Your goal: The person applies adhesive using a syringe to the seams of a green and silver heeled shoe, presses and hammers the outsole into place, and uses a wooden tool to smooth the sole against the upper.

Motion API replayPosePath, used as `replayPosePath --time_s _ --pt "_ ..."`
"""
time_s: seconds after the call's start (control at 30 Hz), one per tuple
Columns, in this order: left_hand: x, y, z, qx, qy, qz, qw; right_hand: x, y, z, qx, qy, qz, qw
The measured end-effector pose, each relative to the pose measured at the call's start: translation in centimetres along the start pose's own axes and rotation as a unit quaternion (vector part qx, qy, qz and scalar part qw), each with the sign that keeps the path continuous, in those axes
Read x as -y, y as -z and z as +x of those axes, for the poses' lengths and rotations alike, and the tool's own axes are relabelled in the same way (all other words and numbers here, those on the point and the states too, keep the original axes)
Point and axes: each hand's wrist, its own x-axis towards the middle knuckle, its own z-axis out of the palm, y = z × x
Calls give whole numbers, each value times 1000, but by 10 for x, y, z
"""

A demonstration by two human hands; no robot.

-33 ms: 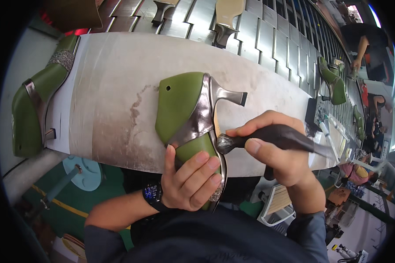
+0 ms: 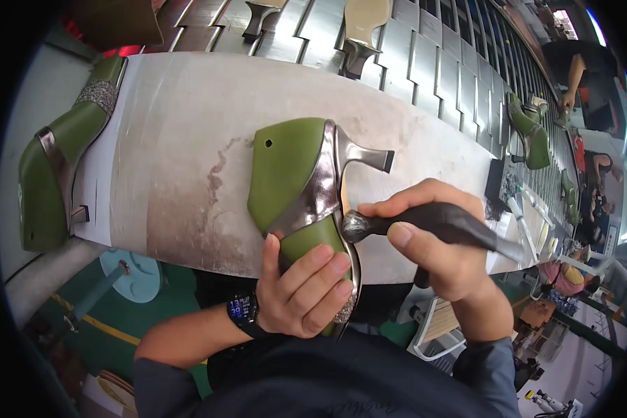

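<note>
A heeled sandal (image 2: pixel 320 191) with metallic bronze straps lies on its side in the middle of the table, built on a green shoe last (image 2: pixel 285 164). Its slim heel points right. My left hand (image 2: pixel 303 292) is wrapped over the front of the sandal, fingers on the green last near the glittery toe strap, holding it down. In my right hand (image 2: pixel 446 237) is a dark shoemaker's hammer (image 2: pixel 439 219), gripped around its head. The hammer's rounded metal face touches the sole edge, beside the tan insole area. Its flat tapered end sticks out rightward.
Another sandal on a green last (image 2: pixel 59 167) stands at the table's left end. Beyond the pale worktable (image 2: pixel 181 139) runs a metal slat conveyor (image 2: pixel 320 42) carrying heeled soles (image 2: pixel 361 35) and more green lasts (image 2: pixel 529 132). Brushes and bottles (image 2: pixel 526 216) sit right; people work farther off.
The sandal has shifted very slightly toward me and to the right. The hammer's face stays at the sole edge, with its back end tipped a little lower.
</note>
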Motion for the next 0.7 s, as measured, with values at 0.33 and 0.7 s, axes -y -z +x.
replayPosePath --time_s 0.33,0.7 --pt "3 7 -4 31 -15 -19 999 15 -6 31 -15 43 -59 997" --pt "14 9 -1 41 -51 17 998 25 4 31 64 -46 -92 993"
